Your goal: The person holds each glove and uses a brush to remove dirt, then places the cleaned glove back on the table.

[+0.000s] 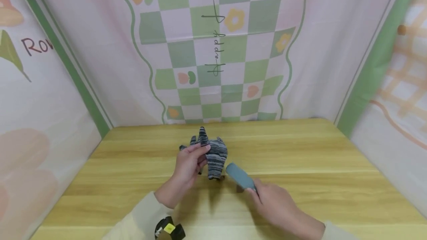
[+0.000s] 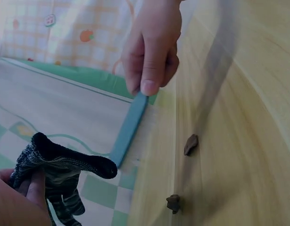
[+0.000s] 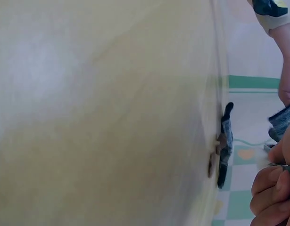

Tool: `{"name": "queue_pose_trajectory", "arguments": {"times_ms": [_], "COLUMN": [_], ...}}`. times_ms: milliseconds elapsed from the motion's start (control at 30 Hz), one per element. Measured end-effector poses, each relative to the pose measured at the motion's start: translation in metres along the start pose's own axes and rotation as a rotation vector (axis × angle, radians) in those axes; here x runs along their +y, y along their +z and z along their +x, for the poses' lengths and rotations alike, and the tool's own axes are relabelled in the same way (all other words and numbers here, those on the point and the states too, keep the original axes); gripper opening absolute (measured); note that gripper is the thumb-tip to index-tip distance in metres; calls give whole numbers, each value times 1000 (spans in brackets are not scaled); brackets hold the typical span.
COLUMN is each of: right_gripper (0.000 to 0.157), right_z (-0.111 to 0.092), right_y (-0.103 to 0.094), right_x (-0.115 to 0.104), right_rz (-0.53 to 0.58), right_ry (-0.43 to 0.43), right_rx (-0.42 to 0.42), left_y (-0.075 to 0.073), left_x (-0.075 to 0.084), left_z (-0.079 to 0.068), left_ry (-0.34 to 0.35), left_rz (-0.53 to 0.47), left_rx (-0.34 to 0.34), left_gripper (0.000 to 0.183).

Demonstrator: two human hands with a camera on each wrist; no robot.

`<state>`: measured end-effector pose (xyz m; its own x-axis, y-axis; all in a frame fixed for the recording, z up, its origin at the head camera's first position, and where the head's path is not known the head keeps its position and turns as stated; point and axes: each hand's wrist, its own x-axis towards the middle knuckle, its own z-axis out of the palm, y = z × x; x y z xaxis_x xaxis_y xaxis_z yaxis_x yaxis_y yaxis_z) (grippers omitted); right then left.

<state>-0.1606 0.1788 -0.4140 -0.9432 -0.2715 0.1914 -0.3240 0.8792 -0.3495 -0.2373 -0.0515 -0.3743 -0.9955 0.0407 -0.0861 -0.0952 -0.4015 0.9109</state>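
My left hand (image 1: 186,164) pinches a black-and-grey striped knit glove (image 1: 217,156) above the table, its cuff facing down toward me. In the left wrist view the glove (image 2: 64,169) shows its dark cuff opening, with fingers hanging below. My right hand (image 1: 275,201) grips a flat blue brush (image 1: 241,176), whose far end is close beside the glove. Pale bristles along one side show faintly in the left wrist view. Under these lie small brown clumps (image 2: 191,144) on the wood. Dark knit (image 3: 226,146) also appears low over the table in the right wrist view; whether it belongs to the same glove I cannot tell.
The wooden table (image 1: 300,151) meets a patterned curtain (image 1: 233,47) at its back edge. More fabric walls stand at the left and right. A black device with a yellow label (image 1: 169,228) is strapped at my left wrist.
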Motion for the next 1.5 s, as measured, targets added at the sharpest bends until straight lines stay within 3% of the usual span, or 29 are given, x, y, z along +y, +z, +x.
{"name": "queue_pose_trajectory", "arguments": {"times_ms": [300,567,700,933,1233,1500], "right_gripper": [20,17,16,15,12,15], "right_z": [6,8,8,7,3,-1], "right_y": [-14,-10,-5,-4,-2,-1], "right_x": [-5,-20,-23,-21,-15,1], "right_rz": [70,145,165,131,111,23], "right_ry": [7,-156,-169,-133,-146,20], "right_rx": [86,216,169,95,91,4], "left_y": [-2,1,2,0,0,-1], "left_x": [-4,-7,-9,-12,-12,-4], "left_z": [0,0,0,0,1,-2], "left_ry": [-16,-34,-33,-28,-23,-27], "left_rz": [26,-3,-13,-28,-26,-8], "left_rx": [-19,-11,-17,-10,-11,-9], "left_gripper": [62,31,29,57,60,61]}}
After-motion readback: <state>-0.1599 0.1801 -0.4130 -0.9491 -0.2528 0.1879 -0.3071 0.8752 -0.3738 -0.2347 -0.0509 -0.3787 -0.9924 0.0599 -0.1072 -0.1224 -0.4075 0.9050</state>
